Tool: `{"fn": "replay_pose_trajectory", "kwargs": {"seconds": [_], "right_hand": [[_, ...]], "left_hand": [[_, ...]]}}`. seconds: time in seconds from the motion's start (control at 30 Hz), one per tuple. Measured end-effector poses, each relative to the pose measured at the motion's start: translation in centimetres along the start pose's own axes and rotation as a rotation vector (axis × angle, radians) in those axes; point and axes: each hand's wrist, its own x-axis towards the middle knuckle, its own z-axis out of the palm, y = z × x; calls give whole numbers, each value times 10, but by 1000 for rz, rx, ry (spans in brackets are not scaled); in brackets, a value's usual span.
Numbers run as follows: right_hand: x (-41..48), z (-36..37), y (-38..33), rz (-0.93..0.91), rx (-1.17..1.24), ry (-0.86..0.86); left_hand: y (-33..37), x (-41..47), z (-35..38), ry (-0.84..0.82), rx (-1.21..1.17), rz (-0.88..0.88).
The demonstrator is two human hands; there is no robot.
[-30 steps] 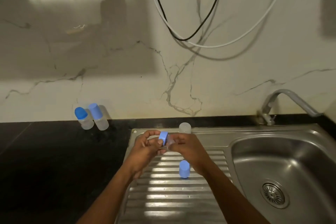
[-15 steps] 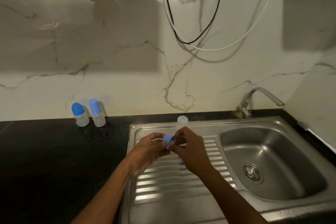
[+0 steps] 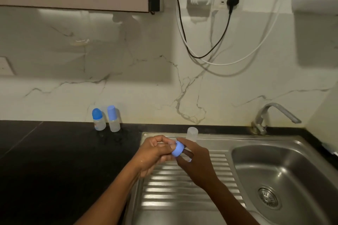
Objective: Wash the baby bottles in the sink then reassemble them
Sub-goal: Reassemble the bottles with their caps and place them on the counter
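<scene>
Reassembly: left grip (image 3: 155,151) and right grip (image 3: 198,163) both pinch light-blue plastic ring (image 3: 177,150); next likely screws onto clear plastic bottle (image 3: 192,134).

The screw collar (image 3: 177,149) you hold is periwinkle blue. The bare bottle (image 3: 192,134) behind it is frosted clear. To your left, the domed cap (image 3: 97,113) is deep blue and the tall cap (image 3: 111,111) a paler periwinkle. Your countertop (image 3: 54,160) is black, and the backsplash (image 3: 137,97) is white marble with grey-brown veins. The drainboard (image 3: 173,193) is ridged silver steel. You see a black cable (image 3: 197,57) and a white cable (image 3: 225,64).
</scene>
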Motion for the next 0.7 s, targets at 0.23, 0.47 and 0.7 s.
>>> {"fn": "replay_pose_trajectory", "kwargs": {"seconds": [0.23, 0.47, 0.7], "right_hand": [[-4, -29, 11, -109, 55, 22], [-19, -56, 19, -110, 140, 136], [-30, -82, 38, -130, 234, -83]], "left_hand": [[-5, -2, 48, 250, 354, 240], [-21, -14, 114, 527, 490, 463], [-21, -18, 113, 386, 674, 447]]}}
